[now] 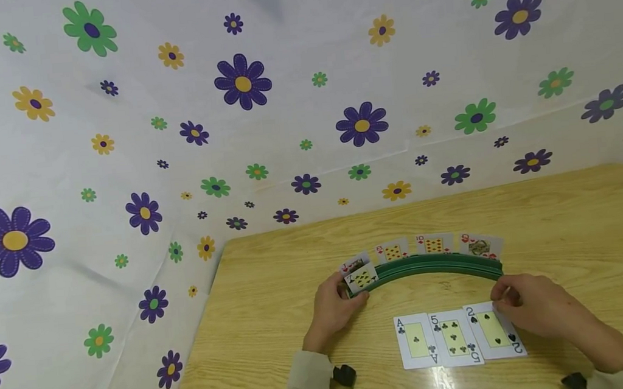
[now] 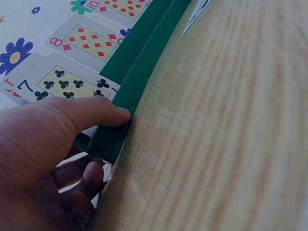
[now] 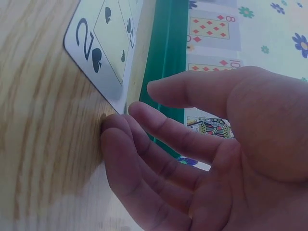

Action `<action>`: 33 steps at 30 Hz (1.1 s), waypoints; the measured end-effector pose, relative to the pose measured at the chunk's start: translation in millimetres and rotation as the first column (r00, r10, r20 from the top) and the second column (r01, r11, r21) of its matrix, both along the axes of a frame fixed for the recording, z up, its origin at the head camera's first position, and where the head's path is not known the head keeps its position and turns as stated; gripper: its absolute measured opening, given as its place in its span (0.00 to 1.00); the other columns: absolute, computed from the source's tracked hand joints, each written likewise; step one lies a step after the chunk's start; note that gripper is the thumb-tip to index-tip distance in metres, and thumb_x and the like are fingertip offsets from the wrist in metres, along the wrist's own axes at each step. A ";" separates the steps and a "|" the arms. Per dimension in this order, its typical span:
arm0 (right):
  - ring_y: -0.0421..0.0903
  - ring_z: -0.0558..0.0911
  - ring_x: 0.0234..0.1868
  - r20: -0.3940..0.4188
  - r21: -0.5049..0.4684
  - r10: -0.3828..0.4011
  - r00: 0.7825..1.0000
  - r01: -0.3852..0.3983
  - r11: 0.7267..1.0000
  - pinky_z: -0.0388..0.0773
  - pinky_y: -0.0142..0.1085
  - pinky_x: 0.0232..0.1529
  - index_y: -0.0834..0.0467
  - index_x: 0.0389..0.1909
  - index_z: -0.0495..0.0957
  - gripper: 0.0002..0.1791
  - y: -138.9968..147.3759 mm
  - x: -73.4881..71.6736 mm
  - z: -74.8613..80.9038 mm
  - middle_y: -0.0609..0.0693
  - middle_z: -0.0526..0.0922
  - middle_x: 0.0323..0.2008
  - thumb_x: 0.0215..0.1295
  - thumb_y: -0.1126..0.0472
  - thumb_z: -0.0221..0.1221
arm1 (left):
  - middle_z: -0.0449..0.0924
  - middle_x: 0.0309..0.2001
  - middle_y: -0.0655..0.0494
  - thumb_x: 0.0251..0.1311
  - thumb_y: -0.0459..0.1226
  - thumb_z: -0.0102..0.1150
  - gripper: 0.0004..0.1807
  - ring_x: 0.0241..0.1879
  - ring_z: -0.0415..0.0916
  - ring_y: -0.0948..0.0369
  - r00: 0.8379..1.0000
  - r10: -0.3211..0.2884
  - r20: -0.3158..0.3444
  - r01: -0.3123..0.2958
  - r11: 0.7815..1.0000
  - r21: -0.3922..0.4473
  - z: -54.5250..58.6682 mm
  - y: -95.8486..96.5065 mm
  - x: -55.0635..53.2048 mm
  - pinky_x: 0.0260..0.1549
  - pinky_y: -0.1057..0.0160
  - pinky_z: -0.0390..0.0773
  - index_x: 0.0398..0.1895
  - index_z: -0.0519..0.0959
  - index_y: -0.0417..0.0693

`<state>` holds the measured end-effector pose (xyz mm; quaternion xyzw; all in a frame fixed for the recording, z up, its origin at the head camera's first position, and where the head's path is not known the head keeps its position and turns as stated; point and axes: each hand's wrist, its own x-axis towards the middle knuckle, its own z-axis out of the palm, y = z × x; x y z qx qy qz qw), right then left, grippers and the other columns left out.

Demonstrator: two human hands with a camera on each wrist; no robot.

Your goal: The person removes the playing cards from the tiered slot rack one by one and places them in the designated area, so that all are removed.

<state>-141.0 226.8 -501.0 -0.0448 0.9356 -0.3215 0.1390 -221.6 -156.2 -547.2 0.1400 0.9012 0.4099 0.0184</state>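
A curved green card holder (image 1: 438, 263) stands on the table with playing cards upright in it. My left hand (image 1: 333, 310) grips its left end, the thumb (image 2: 103, 111) pressed along the front edge and other fingers underneath. By that end, the seven of clubs (image 1: 361, 278) overlaps a jack (image 1: 354, 261). Along the holder follow the eight of diamonds (image 1: 392, 251), ten of diamonds (image 1: 434, 244) and a queen (image 1: 480, 246). My right hand (image 1: 540, 306) holds nothing; its loosely bent fingertips are right at the corner of the two of spades (image 1: 492, 330), near the holder's right end.
Beside the two of spades, the five of clubs (image 1: 455, 337) and ace of clubs (image 1: 414, 340) lie face up in a row. The wooden table (image 1: 263, 284) meets a flower-printed white cloth (image 1: 285, 141) at the back and left.
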 end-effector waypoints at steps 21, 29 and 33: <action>0.42 0.72 0.28 -0.137 -0.057 -0.050 0.989 0.042 0.997 0.65 0.33 0.27 0.57 0.49 0.87 0.08 -27.1 7.1 12.9 0.45 0.77 0.29 0.77 0.57 0.65 | 0.81 0.33 0.53 0.66 0.41 0.77 0.24 0.25 0.67 0.70 1.000 0.001 -0.003 -0.001 1.000 0.006 0.6 -2.0 -0.8 0.25 0.70 0.67 0.64 0.84 0.47; 0.33 0.74 0.31 -0.305 -0.127 0.000 0.952 -0.041 0.991 0.73 0.30 0.31 0.53 0.43 0.88 0.04 -49.5 5.8 20.1 0.40 0.80 0.30 0.71 0.62 0.72 | 0.82 0.34 0.54 0.66 0.41 0.77 0.24 0.25 0.67 0.69 1.000 0.010 0.020 -0.010 1.000 0.022 3.5 0.3 0.5 0.25 0.71 0.66 0.63 0.85 0.46; 0.29 0.76 0.32 -0.389 -0.152 0.025 0.921 -0.091 0.984 0.77 0.30 0.33 0.52 0.41 0.88 0.05 -60.4 1.8 23.4 0.37 0.83 0.32 0.69 0.64 0.73 | 0.82 0.33 0.53 0.66 0.41 0.77 0.24 0.25 0.67 0.70 1.000 0.012 0.021 -0.012 1.000 0.017 2.3 -0.6 0.4 0.25 0.71 0.66 0.63 0.85 0.47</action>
